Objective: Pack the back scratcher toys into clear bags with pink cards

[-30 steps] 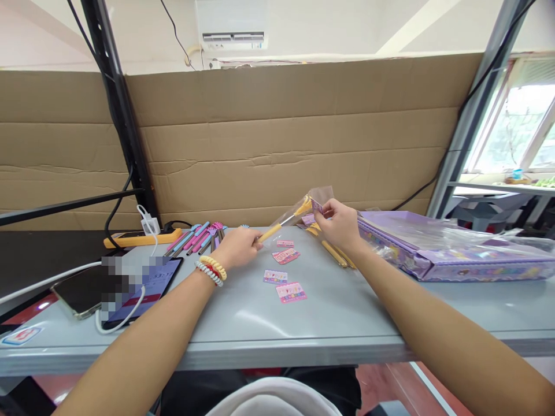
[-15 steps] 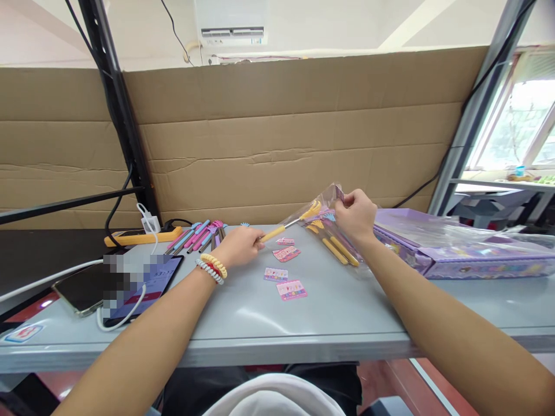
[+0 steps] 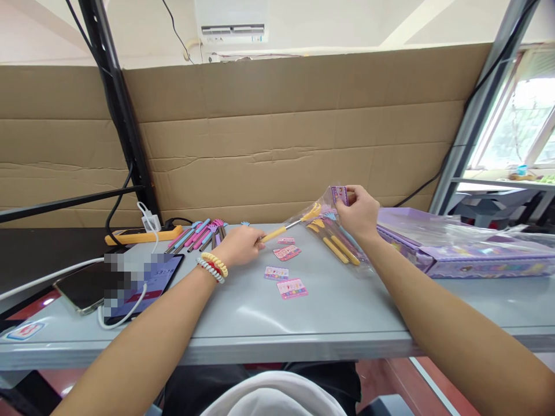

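Note:
My left hand (image 3: 240, 245) grips a yellow-handled back scratcher (image 3: 274, 234) by its handle end. Its metal rod and yellow hand-shaped head point up to the right, inside a clear plastic sleeve (image 3: 328, 195). Between the fingers of my right hand (image 3: 359, 211) is a small purple printed card (image 3: 339, 195), at the sleeve's upper end. Below that hand, several more yellow back scratchers (image 3: 340, 247) lie on the table in clear plastic. Small pink and purple cards (image 3: 292, 288) are spread between my arms.
Pink, blue and purple back scratchers (image 3: 202, 234) are bunched beyond my left wrist. Phones (image 3: 162, 277) and a white cable lie at the left, near a yellow power strip (image 3: 143, 237). A purple box (image 3: 485, 260) covered in plastic stands right. Cardboard (image 3: 277, 138) walls the back.
My right hand has turned slightly, and the purple card in its fingers now faces me more fully. The left hand keeps its hold on the back scratcher, nearly still.

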Action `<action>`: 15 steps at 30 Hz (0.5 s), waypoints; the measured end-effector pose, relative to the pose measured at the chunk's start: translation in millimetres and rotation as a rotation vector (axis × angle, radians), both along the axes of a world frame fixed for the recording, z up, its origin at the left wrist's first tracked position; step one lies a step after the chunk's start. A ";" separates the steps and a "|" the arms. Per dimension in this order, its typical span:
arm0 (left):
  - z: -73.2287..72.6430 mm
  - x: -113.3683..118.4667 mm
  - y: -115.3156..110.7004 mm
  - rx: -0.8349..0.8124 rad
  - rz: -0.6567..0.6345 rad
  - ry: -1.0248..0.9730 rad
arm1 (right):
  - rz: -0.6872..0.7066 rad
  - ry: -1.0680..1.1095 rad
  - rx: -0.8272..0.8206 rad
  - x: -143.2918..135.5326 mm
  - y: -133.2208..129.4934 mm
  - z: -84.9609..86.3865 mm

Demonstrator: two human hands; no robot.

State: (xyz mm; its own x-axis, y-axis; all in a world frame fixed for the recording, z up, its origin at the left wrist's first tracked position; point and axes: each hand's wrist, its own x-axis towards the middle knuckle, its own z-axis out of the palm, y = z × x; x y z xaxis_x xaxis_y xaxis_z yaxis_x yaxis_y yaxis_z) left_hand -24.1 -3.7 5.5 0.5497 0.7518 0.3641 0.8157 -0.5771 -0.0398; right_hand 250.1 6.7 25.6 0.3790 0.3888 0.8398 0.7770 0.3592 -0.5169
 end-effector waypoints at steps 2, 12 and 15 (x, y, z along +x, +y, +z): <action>0.2 0.1 -0.9 -0.006 0.001 0.005 | -0.010 -0.044 -0.051 -0.1 -0.2 -0.4; 1.8 2.5 -4.3 -0.024 0.022 0.005 | -0.081 -0.161 -0.174 3.1 3.8 -2.6; 2.3 2.4 -4.2 -0.034 0.035 0.007 | -0.051 -0.162 -0.139 3.6 5.2 -3.6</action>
State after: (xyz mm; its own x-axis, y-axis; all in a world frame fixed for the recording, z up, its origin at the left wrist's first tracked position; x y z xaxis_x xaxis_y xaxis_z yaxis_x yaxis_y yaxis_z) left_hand -21.7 -8.0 7.8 0.5258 0.7824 0.3339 0.8349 -0.5498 -0.0264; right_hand 253.6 11.9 22.0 0.2657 0.4888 0.8309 0.8692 0.2513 -0.4258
